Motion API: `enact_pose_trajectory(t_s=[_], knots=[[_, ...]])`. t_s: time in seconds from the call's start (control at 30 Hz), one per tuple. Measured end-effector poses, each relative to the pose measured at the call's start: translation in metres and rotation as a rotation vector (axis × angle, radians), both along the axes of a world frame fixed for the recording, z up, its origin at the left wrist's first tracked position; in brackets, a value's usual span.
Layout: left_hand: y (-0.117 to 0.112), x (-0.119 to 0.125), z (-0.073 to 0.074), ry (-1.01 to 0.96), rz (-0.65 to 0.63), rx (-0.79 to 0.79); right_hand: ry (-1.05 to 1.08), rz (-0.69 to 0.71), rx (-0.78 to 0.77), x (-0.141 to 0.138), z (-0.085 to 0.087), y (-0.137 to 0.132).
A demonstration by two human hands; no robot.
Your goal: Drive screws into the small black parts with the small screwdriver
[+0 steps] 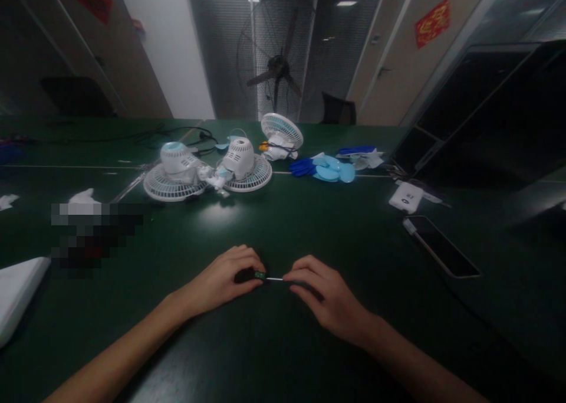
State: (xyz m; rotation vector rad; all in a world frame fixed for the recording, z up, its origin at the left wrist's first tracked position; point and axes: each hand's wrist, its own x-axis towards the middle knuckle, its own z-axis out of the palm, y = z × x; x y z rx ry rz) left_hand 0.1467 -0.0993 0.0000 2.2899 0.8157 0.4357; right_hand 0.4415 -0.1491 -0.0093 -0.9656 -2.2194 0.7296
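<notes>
My left hand [225, 278] rests low over the green table, pinching a small green piece [260, 275] that looks like a circuit board between thumb and fingers. From the right, my right hand [325, 291] grips a screwdriver, its dark handle mostly hidden by the fingers. The thin metal shaft [275, 279] of the screwdriver points left and reaches the edge of the green piece. Whether the tip touches it or sits in it, I cannot tell at this size.
Behind the hands lie small white fans [174, 176], [247, 170], [282, 134]. Light-blue fan blades [333, 170] sit beside blue gloves [302, 167]. To the right are a phone [444, 246] and a white box [405, 196]; a white object [20, 291] stands at the left edge.
</notes>
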Motion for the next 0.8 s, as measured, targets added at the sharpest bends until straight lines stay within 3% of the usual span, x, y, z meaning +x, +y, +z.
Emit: enact_pose_trajectory(t_s=[0.57, 0.8], knots=[[-0.004, 0.007, 0.001, 0.040, -0.033, -0.025, -0.023, -0.001, 0.136, -0.004, -0.004, 0.000], [-0.007, 0.009, 0.000, -0.014, 0.026, -0.045, 0.023, -0.027, 0.150, -0.002, 0.002, -0.003]])
